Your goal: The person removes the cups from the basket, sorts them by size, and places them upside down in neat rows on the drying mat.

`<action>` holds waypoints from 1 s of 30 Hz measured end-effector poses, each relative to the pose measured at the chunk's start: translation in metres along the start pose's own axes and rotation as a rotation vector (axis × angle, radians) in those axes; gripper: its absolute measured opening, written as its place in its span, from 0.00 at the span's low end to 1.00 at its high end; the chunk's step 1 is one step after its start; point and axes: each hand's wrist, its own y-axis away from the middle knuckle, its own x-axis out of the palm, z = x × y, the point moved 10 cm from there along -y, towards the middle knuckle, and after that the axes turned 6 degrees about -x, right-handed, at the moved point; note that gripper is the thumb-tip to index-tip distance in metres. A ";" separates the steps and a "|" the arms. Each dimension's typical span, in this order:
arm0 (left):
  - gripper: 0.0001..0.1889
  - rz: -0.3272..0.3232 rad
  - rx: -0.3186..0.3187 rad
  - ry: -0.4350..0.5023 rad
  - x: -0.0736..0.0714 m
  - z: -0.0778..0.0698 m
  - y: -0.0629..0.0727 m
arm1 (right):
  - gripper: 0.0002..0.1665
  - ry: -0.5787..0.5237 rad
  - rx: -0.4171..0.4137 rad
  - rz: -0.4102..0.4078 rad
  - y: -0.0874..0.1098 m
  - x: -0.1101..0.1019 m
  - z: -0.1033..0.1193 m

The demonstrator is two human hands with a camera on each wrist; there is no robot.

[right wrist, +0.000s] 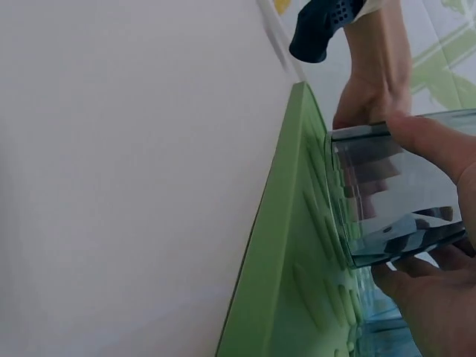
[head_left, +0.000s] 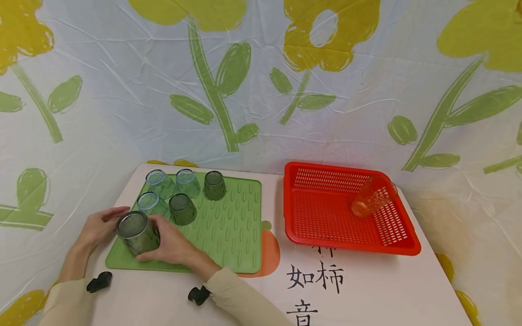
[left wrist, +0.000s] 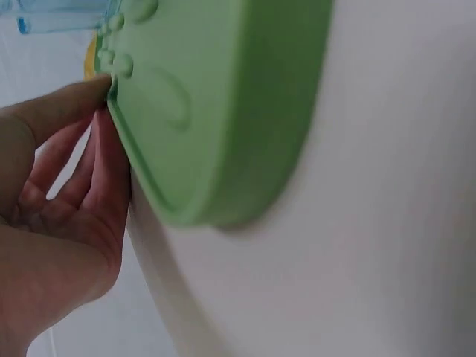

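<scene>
My right hand [head_left: 173, 242] grips a dark grey-green glass [head_left: 140, 240] over the front left corner of a green drying mat [head_left: 228, 226]. In the right wrist view the thumb lies on one side of this glass [right wrist: 394, 186] and fingers on the other; its lower end is at the mat's ridges. My left hand [head_left: 95, 228] is at the mat's left edge, where the left wrist view shows thumb and fingers pinching the rim [left wrist: 115, 93]. Behind the held glass stand light blue glasses [head_left: 187, 184] and two dark ones [head_left: 182, 210], [head_left: 215, 185].
To the right, a red plastic basket [head_left: 318, 217] holds a clear, tilted glass [head_left: 369, 199]. Black lettering and an orange print mark the white tabletop [head_left: 367, 290]. A flowered cloth [head_left: 261, 90] hangs behind the table and at its sides.
</scene>
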 end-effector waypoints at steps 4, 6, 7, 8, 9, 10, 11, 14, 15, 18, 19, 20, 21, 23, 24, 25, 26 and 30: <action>0.23 0.031 -0.017 -0.051 0.000 0.003 -0.002 | 0.54 0.004 0.023 0.006 -0.002 0.004 -0.002; 0.25 0.039 -0.023 -0.079 0.000 0.003 -0.002 | 0.55 0.007 0.025 0.010 -0.004 0.007 -0.003; 0.25 0.039 -0.027 -0.094 0.000 0.004 -0.002 | 0.55 0.006 0.022 0.012 -0.005 0.008 -0.002; 0.26 0.037 -0.034 -0.104 -0.001 0.005 -0.002 | 0.55 0.010 0.014 0.016 -0.006 0.010 -0.001; 0.27 0.034 -0.041 -0.116 -0.002 0.005 -0.001 | 0.55 0.014 0.007 0.019 -0.008 0.011 0.000; 0.27 0.032 -0.049 -0.125 -0.003 0.006 -0.001 | 0.55 0.017 0.002 0.022 -0.009 0.013 0.000; 0.28 0.030 -0.057 -0.135 -0.004 0.007 -0.001 | 0.55 0.017 0.000 0.026 -0.010 0.014 0.000; 0.29 0.029 -0.075 -0.143 -0.005 0.010 0.000 | 0.55 0.023 0.005 0.035 -0.012 0.018 0.000; 0.29 0.029 -0.077 -0.142 -0.005 0.010 0.000 | 0.55 0.019 0.011 0.036 -0.012 0.018 0.000; 0.29 0.025 -0.063 -0.117 -0.005 0.007 0.001 | 0.55 0.008 0.018 0.032 -0.012 0.019 -0.001; 0.28 0.020 -0.056 -0.106 -0.005 0.006 0.001 | 0.55 0.004 0.018 0.029 -0.012 0.019 -0.001; 0.28 0.015 -0.048 -0.097 -0.006 0.005 0.002 | 0.55 0.002 0.018 0.025 -0.013 0.020 -0.001; 0.28 0.011 -0.041 -0.087 -0.006 0.004 0.002 | 0.55 -0.001 0.017 0.019 -0.013 0.019 -0.001; 0.28 0.006 -0.029 -0.079 -0.005 0.002 0.002 | 0.55 0.006 0.013 0.007 -0.012 0.019 -0.001; 0.28 0.003 -0.029 -0.077 -0.005 0.002 0.001 | 0.55 0.008 0.009 0.003 -0.012 0.019 0.000; 0.28 0.000 -0.027 -0.081 -0.005 0.002 0.001 | 0.55 0.010 0.008 0.000 -0.012 0.019 0.000; 0.28 -0.001 -0.029 -0.084 -0.005 0.002 0.001 | 0.55 0.012 0.008 -0.002 -0.011 0.019 0.000; 0.29 0.001 -0.028 -0.098 -0.004 0.004 0.001 | 0.55 0.010 0.009 -0.007 -0.009 0.019 0.000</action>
